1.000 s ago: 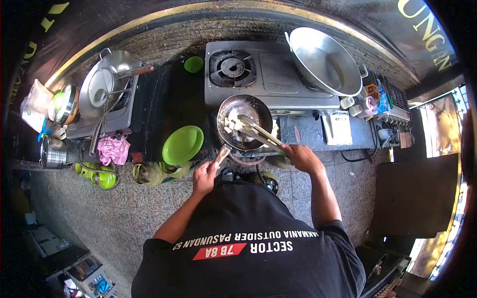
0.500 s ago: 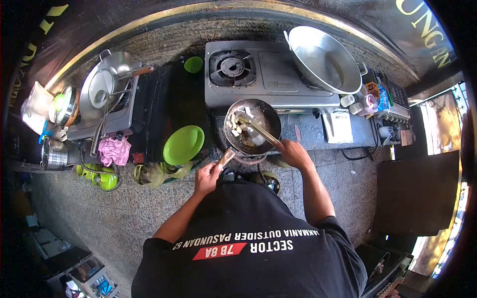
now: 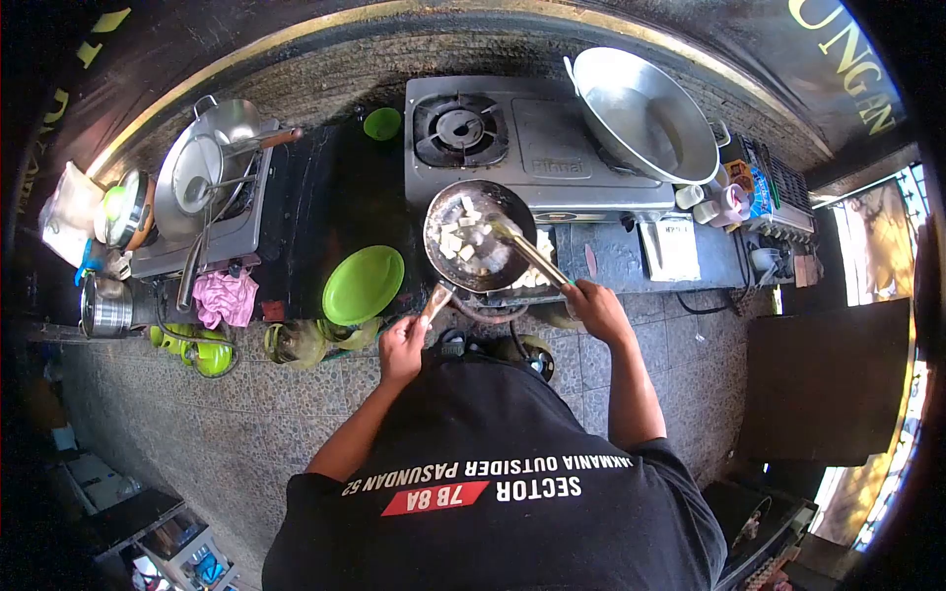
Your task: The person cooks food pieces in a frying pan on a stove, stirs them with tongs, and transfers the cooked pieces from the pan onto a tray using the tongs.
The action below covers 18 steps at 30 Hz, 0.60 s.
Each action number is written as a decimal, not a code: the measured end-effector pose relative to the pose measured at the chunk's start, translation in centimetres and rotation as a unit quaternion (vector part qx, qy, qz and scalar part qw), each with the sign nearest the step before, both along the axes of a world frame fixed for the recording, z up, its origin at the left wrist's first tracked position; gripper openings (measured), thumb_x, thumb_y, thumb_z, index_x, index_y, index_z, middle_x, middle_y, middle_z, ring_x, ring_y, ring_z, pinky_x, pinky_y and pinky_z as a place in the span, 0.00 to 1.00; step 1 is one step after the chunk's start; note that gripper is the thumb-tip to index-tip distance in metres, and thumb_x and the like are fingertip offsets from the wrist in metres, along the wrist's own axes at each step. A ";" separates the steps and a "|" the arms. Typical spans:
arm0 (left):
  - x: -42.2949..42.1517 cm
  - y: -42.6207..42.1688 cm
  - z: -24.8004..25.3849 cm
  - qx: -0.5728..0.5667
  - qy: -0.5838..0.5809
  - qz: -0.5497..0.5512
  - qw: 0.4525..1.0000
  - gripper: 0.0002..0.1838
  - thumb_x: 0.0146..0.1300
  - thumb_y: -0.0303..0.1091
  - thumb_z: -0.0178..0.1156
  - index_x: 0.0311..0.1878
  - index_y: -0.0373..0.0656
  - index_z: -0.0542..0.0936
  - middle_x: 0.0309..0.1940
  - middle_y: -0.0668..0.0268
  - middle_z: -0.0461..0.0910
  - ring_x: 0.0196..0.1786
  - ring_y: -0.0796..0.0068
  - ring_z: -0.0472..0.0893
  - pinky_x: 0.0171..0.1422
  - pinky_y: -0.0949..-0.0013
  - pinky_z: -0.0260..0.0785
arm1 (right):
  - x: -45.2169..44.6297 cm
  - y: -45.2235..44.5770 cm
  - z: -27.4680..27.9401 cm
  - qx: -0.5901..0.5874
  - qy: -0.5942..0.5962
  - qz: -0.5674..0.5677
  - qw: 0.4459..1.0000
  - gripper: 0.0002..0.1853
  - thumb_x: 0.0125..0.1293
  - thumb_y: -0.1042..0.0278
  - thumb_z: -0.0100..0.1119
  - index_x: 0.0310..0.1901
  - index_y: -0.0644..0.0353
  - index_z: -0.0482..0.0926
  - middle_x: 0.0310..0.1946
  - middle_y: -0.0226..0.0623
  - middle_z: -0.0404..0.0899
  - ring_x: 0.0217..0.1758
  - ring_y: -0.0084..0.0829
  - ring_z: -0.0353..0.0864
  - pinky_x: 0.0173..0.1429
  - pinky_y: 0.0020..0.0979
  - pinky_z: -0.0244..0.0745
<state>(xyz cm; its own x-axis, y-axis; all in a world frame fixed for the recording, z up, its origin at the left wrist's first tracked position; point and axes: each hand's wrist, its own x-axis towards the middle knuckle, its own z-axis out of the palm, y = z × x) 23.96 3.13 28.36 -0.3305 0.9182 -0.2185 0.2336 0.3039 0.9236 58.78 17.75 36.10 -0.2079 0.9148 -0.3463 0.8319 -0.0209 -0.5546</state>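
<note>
My left hand (image 3: 402, 347) is wrapped round the handle of a dark frying pan (image 3: 443, 212), held in front of the stove at the counter's edge. Several white cubes (image 3: 455, 242) lie in the pan. My right hand (image 3: 594, 307) grips a long metal utensil (image 3: 537, 258), whose far end reaches into the right side of the pan among the food; whether it is tongs or a spatula I cannot tell. Some pale pieces (image 3: 542, 266) show on a surface just right of the pan, partly behind the utensil. A green oval plate (image 3: 364, 286) lies left of the pan.
A two-burner stove (image 3: 552, 128) stands behind the pan, with a large metal wok (image 3: 645, 116) on its right side. A small green bowl (image 3: 382, 124) is at the back. At left are another wok (image 3: 187, 177) and a pink cloth (image 3: 225, 297); at right, a paper (image 3: 670, 252) and cups (image 3: 706, 213).
The pan moved right, then came back left and slightly up. The white cubes have shifted inside it. The utensil and my right hand moved with it, and my left hand still holds the handle.
</note>
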 end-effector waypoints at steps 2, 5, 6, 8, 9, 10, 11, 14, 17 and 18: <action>0.0 0.1 -0.3 0.013 -0.006 0.033 0.999 0.18 0.78 0.43 0.60 0.40 0.35 0.86 0.21 0.71 0.77 0.25 0.84 0.71 0.32 0.71 0.64 | 1.4 0.1 -0.5 -0.003 -0.010 -0.015 1.000 0.26 0.79 0.42 0.52 0.44 0.62 0.84 0.38 0.59 0.85 0.48 0.63 0.84 0.51 0.56 0.75; -0.6 0.2 -0.9 0.025 -0.005 0.073 0.997 0.19 0.78 0.43 0.60 0.39 0.35 0.85 0.19 0.72 0.72 0.24 0.83 0.69 0.30 0.69 0.61 | 2.8 -0.2 -0.1 -0.010 -0.024 -0.031 0.999 0.27 0.79 0.42 0.52 0.43 0.63 0.83 0.39 0.60 0.85 0.47 0.63 0.84 0.50 0.56 0.73; -0.8 0.3 -0.5 0.032 0.004 0.087 0.996 0.19 0.78 0.43 0.60 0.39 0.35 0.85 0.19 0.73 0.72 0.24 0.82 0.69 0.30 0.69 0.61 | 3.4 -0.3 -0.6 -0.026 -0.029 -0.049 0.998 0.27 0.79 0.41 0.51 0.44 0.63 0.83 0.40 0.60 0.85 0.48 0.63 0.84 0.51 0.56 0.74; -1.2 0.5 -0.4 0.033 0.006 0.112 0.993 0.20 0.79 0.44 0.59 0.39 0.35 0.85 0.18 0.73 0.70 0.23 0.81 0.68 0.29 0.67 0.61 | 4.5 -0.6 -2.2 -0.044 -0.034 -0.069 0.996 0.28 0.79 0.40 0.51 0.44 0.63 0.83 0.41 0.60 0.85 0.50 0.62 0.84 0.52 0.56 0.74; -1.4 0.6 -0.4 0.032 0.005 0.111 0.993 0.20 0.79 0.44 0.59 0.39 0.35 0.85 0.18 0.73 0.70 0.23 0.81 0.68 0.29 0.67 0.61 | 5.0 -0.7 -3.4 -0.045 -0.049 -0.076 0.995 0.29 0.78 0.39 0.50 0.45 0.62 0.84 0.42 0.60 0.85 0.51 0.62 0.84 0.53 0.56 0.75; -1.5 0.8 -0.5 0.042 0.000 0.122 0.992 0.20 0.79 0.44 0.59 0.39 0.35 0.85 0.18 0.73 0.70 0.23 0.81 0.68 0.29 0.68 0.60 | 5.2 -0.7 -4.3 -0.045 -0.064 -0.082 0.994 0.29 0.78 0.37 0.50 0.46 0.60 0.84 0.44 0.59 0.86 0.53 0.62 0.83 0.55 0.56 0.75; -1.6 1.0 -0.6 0.052 -0.005 0.134 0.990 0.21 0.79 0.45 0.59 0.39 0.35 0.85 0.18 0.73 0.69 0.23 0.81 0.68 0.30 0.68 0.60 | 5.4 -0.7 -5.1 -0.045 -0.064 -0.081 0.994 0.29 0.78 0.37 0.50 0.46 0.60 0.84 0.44 0.59 0.86 0.53 0.62 0.83 0.55 0.56 0.75; -1.5 1.3 0.2 0.053 -0.007 0.141 0.989 0.21 0.79 0.45 0.59 0.38 0.35 0.85 0.18 0.73 0.68 0.23 0.81 0.68 0.30 0.68 0.60 | 6.0 -0.7 -9.0 -0.025 -0.122 -0.058 0.990 0.31 0.78 0.34 0.47 0.52 0.57 0.84 0.48 0.59 0.86 0.56 0.63 0.83 0.59 0.59 0.76; -1.5 1.5 -0.3 0.051 -0.008 0.141 0.989 0.21 0.79 0.46 0.59 0.38 0.35 0.85 0.18 0.73 0.68 0.23 0.81 0.67 0.30 0.68 0.60 | 5.3 -0.8 -9.6 -0.024 -0.163 -0.046 0.985 0.32 0.78 0.33 0.47 0.53 0.58 0.84 0.48 0.60 0.86 0.56 0.63 0.83 0.58 0.59 0.77; -1.5 1.5 -0.3 0.046 -0.008 0.138 0.989 0.21 0.79 0.46 0.59 0.38 0.35 0.85 0.18 0.74 0.68 0.23 0.81 0.67 0.30 0.68 0.60 | 5.0 -0.7 -9.3 -0.031 -0.162 -0.042 0.985 0.33 0.77 0.32 0.48 0.54 0.58 0.83 0.49 0.61 0.86 0.56 0.63 0.83 0.59 0.60 0.77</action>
<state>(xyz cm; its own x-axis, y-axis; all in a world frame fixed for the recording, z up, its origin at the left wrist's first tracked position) 22.48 4.62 28.05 -0.5683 0.8100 -0.1449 0.1381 0.2675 0.9536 63.82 17.00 26.76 -0.0014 0.8994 -0.4371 0.9591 -0.1225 -0.2550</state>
